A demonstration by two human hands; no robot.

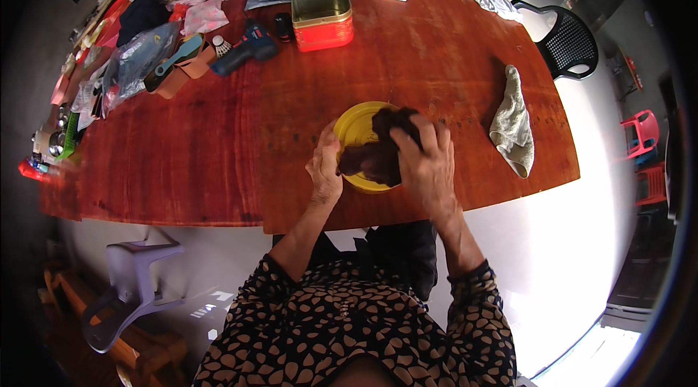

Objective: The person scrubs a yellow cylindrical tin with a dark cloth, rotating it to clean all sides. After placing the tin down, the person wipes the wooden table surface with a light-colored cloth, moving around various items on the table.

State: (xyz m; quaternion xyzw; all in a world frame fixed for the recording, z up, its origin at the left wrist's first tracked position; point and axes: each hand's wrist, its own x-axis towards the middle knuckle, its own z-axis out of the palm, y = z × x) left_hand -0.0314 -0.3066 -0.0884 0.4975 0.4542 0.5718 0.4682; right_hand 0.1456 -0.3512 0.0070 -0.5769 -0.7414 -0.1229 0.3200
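A round yellow bowl point(350, 124) sits near the table's front edge, straight ahead of me. Inside lies a soft dark brown mass point(369, 162), lumpy at the far right and smoother nearer me; its material is hard to tell. My left hand point(325, 165) grips the bowl's left rim, thumb side toward the brown mass. My right hand point(429, 165) reaches over the right rim with curled fingers closed on the dark mass. Part of the bowl's right side is hidden behind that hand.
A crumpled greyish cloth point(512, 129) lies to the right. Farther back stand an open red tin point(324, 34), a blue-black cordless drill point(247, 49) and a shuttlecock point(221, 45). Bags and clutter fill the far left. A black chair point(571, 42) stands beyond the right edge.
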